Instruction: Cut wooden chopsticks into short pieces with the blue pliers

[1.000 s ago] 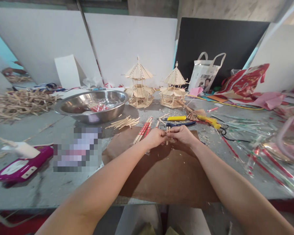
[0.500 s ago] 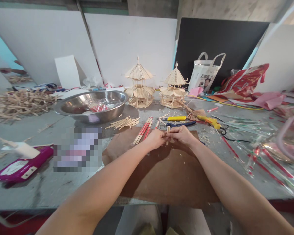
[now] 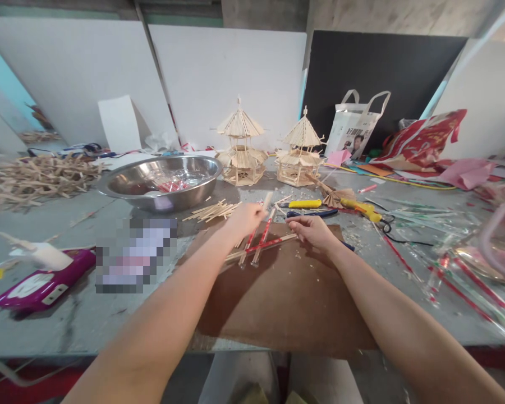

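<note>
My left hand (image 3: 251,217) is closed, with a short pale wooden stick piece (image 3: 268,198) jutting up past its fingers. Under and beside it lie several chopsticks in clear wrappers with red print (image 3: 266,227), resting on a brown board (image 3: 286,303). Another red-printed wrapped chopstick (image 3: 273,242) crosses over them at a slant. Its right end meets the fingertips of my right hand (image 3: 313,231), which are pinched together there. Loose bare sticks (image 3: 214,211) are spread left of my left hand.
Two stick-built pavilions (image 3: 240,148) stand behind, beside a steel basin (image 3: 160,179). A yellow cutter (image 3: 305,203), dark-blue-handled pliers (image 3: 313,214) and a yellow glue gun (image 3: 364,209) lie beyond my right hand. Clear wrappers (image 3: 421,216) litter the right. A purple power strip (image 3: 46,283) sits left.
My hands, which were together around a short stick piece, have parted. My left hand moved left and up with it. The wrapped chopsticks have spread out, one now reaching my right fingers.
</note>
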Motion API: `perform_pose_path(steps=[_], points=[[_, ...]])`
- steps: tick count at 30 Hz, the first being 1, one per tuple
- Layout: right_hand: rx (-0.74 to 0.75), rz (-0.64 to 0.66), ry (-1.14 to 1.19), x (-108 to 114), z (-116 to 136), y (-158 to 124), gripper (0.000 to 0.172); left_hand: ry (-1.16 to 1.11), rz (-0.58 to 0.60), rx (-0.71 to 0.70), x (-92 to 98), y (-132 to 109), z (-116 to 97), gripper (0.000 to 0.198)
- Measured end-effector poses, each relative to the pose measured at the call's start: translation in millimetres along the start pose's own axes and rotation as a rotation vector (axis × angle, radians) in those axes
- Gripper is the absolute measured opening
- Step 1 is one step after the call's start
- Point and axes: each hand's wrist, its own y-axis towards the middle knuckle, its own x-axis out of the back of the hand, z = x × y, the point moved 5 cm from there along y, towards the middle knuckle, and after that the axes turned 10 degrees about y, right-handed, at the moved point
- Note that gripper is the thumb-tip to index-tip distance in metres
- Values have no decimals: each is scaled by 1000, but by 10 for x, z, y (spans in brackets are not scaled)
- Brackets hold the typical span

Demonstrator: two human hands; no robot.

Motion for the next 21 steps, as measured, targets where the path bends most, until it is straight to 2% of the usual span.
perform_pose_path(steps=[4, 7, 11, 21], points=[[19, 2, -54, 10, -25, 15, 46, 301, 23, 331, 88, 17, 594, 31], [30, 11, -118, 8, -11, 10, 43, 338, 59, 489, 56, -16, 864, 31], [14, 23, -134, -3, 6, 0, 41, 345, 29, 510, -6, -25, 952, 33], [19, 25, -169, -2, -14, 6, 40, 423, -60, 406, -122, -21, 960, 41]])
